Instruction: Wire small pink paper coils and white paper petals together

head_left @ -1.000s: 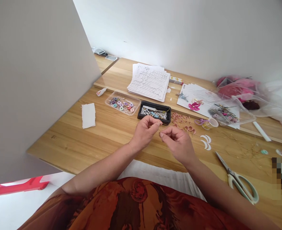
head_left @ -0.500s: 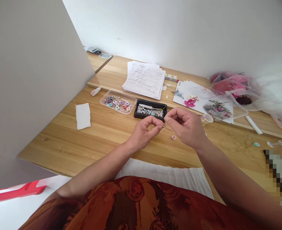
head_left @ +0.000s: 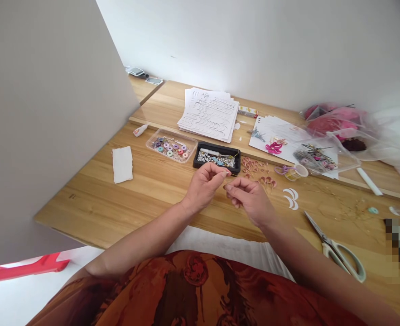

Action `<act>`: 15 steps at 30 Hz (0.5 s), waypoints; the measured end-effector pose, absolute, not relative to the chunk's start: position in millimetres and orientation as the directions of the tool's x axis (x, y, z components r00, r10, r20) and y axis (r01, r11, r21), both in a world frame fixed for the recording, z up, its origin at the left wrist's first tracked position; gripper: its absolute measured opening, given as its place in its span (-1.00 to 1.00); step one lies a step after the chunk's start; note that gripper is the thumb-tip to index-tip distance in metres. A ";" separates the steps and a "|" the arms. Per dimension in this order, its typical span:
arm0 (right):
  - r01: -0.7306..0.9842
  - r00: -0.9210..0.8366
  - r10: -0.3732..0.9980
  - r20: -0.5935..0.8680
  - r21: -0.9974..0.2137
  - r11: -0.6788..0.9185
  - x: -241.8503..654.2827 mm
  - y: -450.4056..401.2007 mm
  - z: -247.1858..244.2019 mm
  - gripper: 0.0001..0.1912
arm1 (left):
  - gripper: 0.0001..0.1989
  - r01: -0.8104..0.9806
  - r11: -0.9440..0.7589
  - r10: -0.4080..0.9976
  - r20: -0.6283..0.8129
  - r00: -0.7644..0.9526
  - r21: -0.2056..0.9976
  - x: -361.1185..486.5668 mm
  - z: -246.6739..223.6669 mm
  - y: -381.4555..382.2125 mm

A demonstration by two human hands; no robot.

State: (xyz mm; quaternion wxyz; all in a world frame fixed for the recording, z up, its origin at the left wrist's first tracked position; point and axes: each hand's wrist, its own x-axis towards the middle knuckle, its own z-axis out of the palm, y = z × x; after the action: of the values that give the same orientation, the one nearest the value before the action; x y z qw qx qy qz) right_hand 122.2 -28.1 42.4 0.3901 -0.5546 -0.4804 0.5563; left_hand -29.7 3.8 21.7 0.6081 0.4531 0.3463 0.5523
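- Left hand [head_left: 204, 188] pinching a fine gold wire [head_left: 233, 174]
- Right hand [head_left: 249, 199] fingers narrow, just beside; holding anything? Can't tell
- Black plastic bead tray [head_left: 216, 158] right there at twelve o'clock
- Pale wooden tabletop [head_left: 84, 194] open at nine o'clock

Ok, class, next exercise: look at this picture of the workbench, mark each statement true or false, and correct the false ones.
1. The scissors lie to the right of the right hand. True.
2. The left hand lies flat on the wooden table. False: its fingers are curled and pinched, close to the right hand.
3. The black tray holds silvery beads. True.
4. The clear plastic box sits to the right of the black tray. False: it sits to the left of the tray.
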 end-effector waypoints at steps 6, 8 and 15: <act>0.570 -0.182 0.973 0.139 -0.792 0.220 115.1 -47.9 66.4 -0.88 | -0.90 -0.149 -0.129 0.984 0.145 0.104 0.980 -29.7 19.8 0.6; 0.615 -0.226 0.951 0.211 -0.726 0.308 116.1 -47.3 80.7 -0.90 | -0.91 -0.087 -0.179 0.971 0.190 0.143 0.980 -31.0 21.6 -0.6; 0.443 -0.162 0.984 0.069 -0.886 0.135 131.1 -12.6 108.8 -0.84 | -0.86 -0.126 -0.229 0.922 0.256 0.289 0.965 -35.5 27.9 -2.2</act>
State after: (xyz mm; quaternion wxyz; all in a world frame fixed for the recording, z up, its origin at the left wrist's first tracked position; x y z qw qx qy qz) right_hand 131.1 -12.6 108.8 0.3589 -0.5388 -0.6624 0.3769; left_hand -35.5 -2.2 27.9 0.5269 0.6056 0.3286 0.4977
